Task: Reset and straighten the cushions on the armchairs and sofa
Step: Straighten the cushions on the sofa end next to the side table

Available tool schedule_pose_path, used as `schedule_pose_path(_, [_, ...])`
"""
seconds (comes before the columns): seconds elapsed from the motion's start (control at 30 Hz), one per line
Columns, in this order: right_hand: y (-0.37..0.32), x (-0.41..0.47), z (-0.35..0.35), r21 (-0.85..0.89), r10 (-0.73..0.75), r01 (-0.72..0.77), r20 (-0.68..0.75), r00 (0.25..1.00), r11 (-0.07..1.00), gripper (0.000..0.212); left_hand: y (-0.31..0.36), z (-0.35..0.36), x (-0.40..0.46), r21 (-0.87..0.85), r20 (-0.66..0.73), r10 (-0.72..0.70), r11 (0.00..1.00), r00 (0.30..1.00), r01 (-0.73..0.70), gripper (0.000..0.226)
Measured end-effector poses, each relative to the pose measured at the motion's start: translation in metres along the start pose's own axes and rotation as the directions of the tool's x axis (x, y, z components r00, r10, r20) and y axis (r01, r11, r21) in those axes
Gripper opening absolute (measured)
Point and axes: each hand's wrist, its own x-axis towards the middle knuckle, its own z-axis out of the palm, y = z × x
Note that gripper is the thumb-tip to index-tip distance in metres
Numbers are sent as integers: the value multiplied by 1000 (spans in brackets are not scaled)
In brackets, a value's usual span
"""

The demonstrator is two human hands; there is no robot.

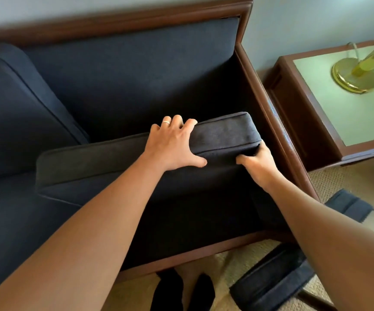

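Observation:
A dark navy seat cushion (105,162) is tilted up on the right end of the wood-framed sofa (262,90), its rear edge raised. My left hand (172,147) lies over that raised edge, fingers spread and curled over the top. My right hand (257,162) grips the cushion's right corner, thumb in front and fingers tucked behind. A second navy cushion (15,108) sits in place on the left seat. The sofa's navy back panel (136,63) is bare behind the lifted cushion.
A wooden side table (311,122) with a pale top and a brass lamp base (356,77) stands right of the sofa. On the beige carpet at lower right lie a dark cushion (271,286) and dark fabric (349,205). My dark shoes (183,290) are below.

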Motion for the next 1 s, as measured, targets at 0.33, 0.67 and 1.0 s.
schedule_pose_path(0.33, [-65,8,-2,-771,-363,412,251,897,486,117,-105,-17,-59,24,99,-211,978,973,209,121])
schedule_pose_path(0.67, [-108,41,44,-813,-318,582,556,768,-16,130,-157,-17,-73,73,109,-232,972,967,225,132])
schedule_pose_path(1.0, [-141,99,70,-788,-255,611,577,776,73,102,-192,-29,-12,3,162,-226,974,961,228,110])
